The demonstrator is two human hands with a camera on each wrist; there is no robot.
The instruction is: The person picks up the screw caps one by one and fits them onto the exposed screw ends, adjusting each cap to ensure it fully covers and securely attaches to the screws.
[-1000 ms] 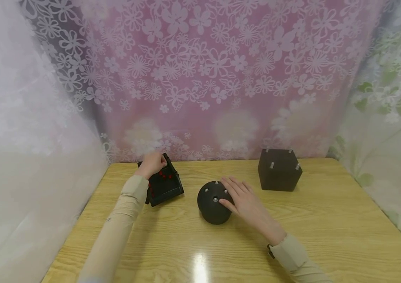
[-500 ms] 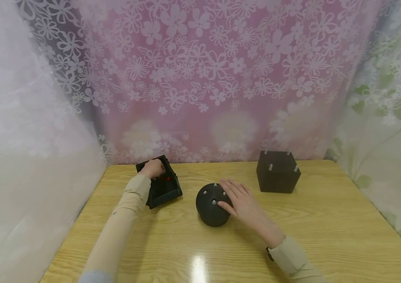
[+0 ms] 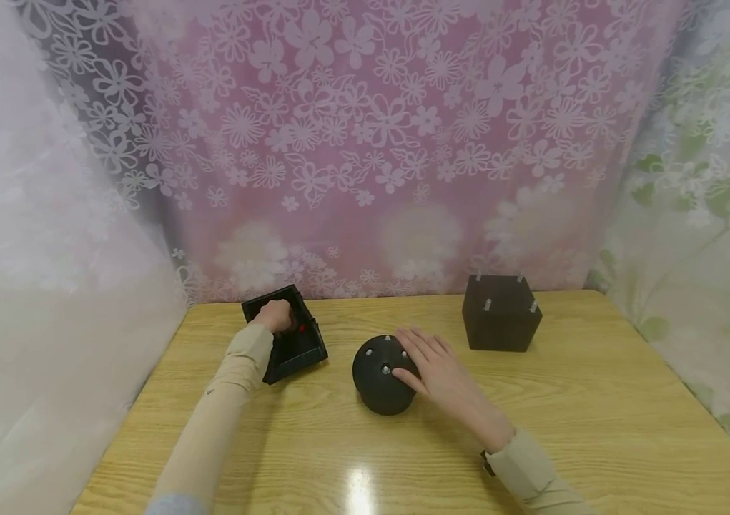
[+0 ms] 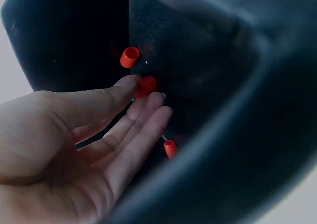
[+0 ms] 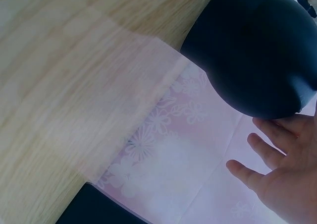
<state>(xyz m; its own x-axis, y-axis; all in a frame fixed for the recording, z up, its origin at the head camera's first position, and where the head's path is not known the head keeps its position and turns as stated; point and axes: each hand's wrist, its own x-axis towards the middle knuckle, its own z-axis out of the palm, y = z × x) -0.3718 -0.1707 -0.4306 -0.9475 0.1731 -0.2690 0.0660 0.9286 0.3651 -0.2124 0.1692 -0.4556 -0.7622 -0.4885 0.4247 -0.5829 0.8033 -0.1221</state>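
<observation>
1. Left of the round black piece [image 3: 382, 392] and farther from the person, one black box [image 3: 295, 365], rectangular, smooth-walled and open-topped, sat skewed on the single wood-grained desk [image 3: 319, 450].
2. Of the two hands, the left hand [image 3: 274, 316] reached into the box, left of the round piece, pinching one small red cap [image 4: 147, 86] between thumb and fingers. This cap was tilted; which way its mouth pointed could not be told.
3. Two other caps [image 4: 129, 60] showed inside the box, hollow and cylindrical; in the left wrist view their mouths faced upward, long axes slightly slanted.
4. The one round piece had a smooth domed top with four shiny pegs [image 3: 386, 370].
5. The right hand [image 3: 450, 378] rested against the round piece's right side, unclenched, fingers extended.
6. Right of the round piece and farther back stood one flat-sided black block [image 3: 500, 330] with four short posts [image 3: 487, 305].
</observation>
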